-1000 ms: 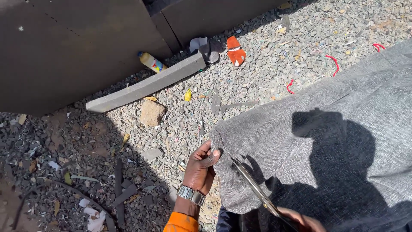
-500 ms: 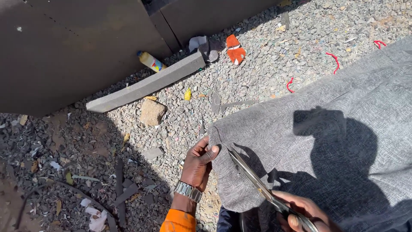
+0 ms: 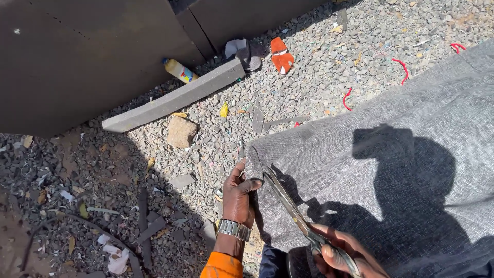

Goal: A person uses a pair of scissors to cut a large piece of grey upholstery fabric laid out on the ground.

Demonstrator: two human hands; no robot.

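Head view, looking down: the right hand [image 3: 343, 256] is cut off by the bottom edge, so only the fingers curled through the handles of the scissors [image 3: 293, 208] show, its grip closed on them. The handle loops are mostly hidden under those fingers, and whether the two long blades are parted or shut cannot be made out, since they lie nearly in line along the cloth's edge. The left hand [image 3: 240, 193] pinches the near corner of the grey woven fabric [image 3: 370, 134] between thumb and fingers, a tight grip holding that edge up just beside the blade tips; a metal wristwatch [image 3: 234, 229] and an orange sleeve cuff [image 3: 222, 266] show below it, the arm cut off by the frame. The fabric spreads over the right half of the picture on the gravel ground [image 3: 309, 67], running out of view at the right and bottom, and a dark shadow of the person falls across it, dulling the weave there. Beyond the cloth lie three red curled scraps [image 3: 402, 69], one more partly cut off at the top right corner. One grey foam bar [image 3: 175, 98] lies slantwise against a large dark panel [image 3: 77, 56], with one yellow bottle [image 3: 179, 70] tucked at its foot, partly in shade. One orange and white glove [image 3: 281, 55] lies by a crumpled grey rag [image 3: 242, 50]. One tan stone [image 3: 181, 132] sits below the bar. Small dark strips and paper bits scatter at the lower left, too shadowed to count.
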